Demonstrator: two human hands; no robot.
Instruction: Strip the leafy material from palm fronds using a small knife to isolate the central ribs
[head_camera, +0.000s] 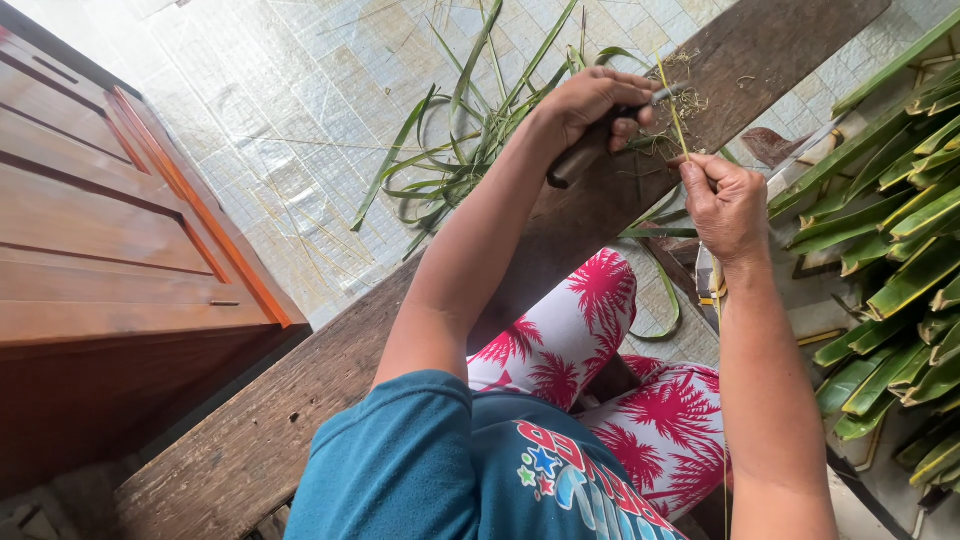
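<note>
Palm-leaf midrib (672, 105), a thin yellow-green strip, runs between the two hands above a dark wooden plank (300, 400). Left hand (592, 100) is closed in a fist around the dark handle of a knife (610, 130), whose short blade juts out to its right and meets the strip. Right hand (725, 205), just below and right of the blade, pinches the strip between thumb and fingertips. Beyond the left hand, loose green leaf strips (450, 160) lie curled on the tiled floor (300, 120). Right of the right hand sits a stack of green palm leaves (900, 240). Left of the forearm stands a wooden cabinet (110, 250).
</note>
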